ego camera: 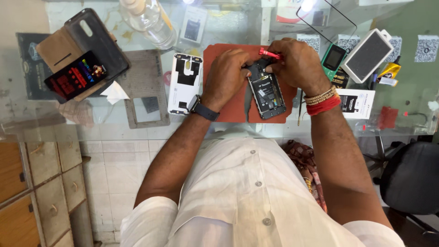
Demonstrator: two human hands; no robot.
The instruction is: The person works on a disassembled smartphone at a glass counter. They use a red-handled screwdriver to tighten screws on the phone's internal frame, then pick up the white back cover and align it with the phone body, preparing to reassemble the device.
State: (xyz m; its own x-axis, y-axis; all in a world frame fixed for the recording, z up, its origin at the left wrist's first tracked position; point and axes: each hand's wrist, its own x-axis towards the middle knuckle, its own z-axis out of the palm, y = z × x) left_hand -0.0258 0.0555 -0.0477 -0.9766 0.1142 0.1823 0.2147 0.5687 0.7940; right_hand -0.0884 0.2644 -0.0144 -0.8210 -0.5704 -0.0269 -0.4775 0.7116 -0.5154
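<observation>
An opened phone (268, 95) with its back off lies on a red-brown mat (232, 107), its battery and boards exposed. My left hand (227, 73) grips the phone's upper left edge and steadies it. My right hand (297, 64) holds a red screwdriver (270, 54) whose tip is hidden over the phone's top end. The phone's white back cover (184, 83) lies face down just left of the mat. A dark watch sits on my left wrist; beads and red threads circle my right wrist.
On the glass table: a brown wallet case with a phone (77, 59) far left, a grey work mat (145, 89), a clear bottle (148, 18), a small green device (333, 58), a white box (368, 55), tweezers (300, 107). A black chair (409, 176) stands right; wooden drawers (41, 183) left.
</observation>
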